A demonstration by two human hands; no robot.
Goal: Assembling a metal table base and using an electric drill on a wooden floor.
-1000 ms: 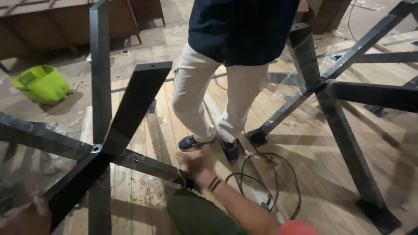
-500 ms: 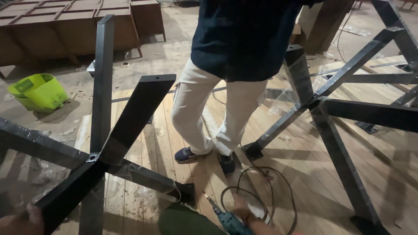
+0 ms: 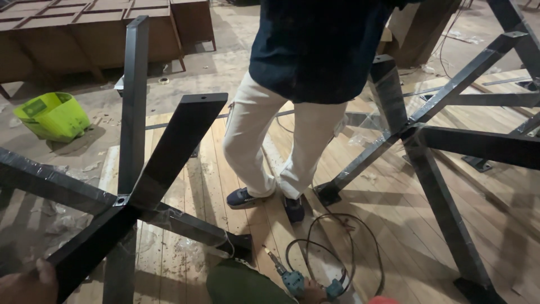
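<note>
My left hand sits at the bottom left corner, fingers closed on the lower end of a black steel beam of the X-shaped frame. At the bottom edge, only partly seen, my right hand holds a teal power drill whose bit points up-left toward the frame's foot plate. The drill's black cable loops over the wooden planks just beyond it. My green-clad knee lies between both hands.
Another person in a dark top and beige trousers stands on the planks in the middle. A second black X-frame rises at the right. A lime-green bag and brown cabinets sit at the back left.
My right hand has drawn back from the planks near the frame's foot toward me and now holds the drill. My left hand stays on the beam. The standing person has barely shifted.
</note>
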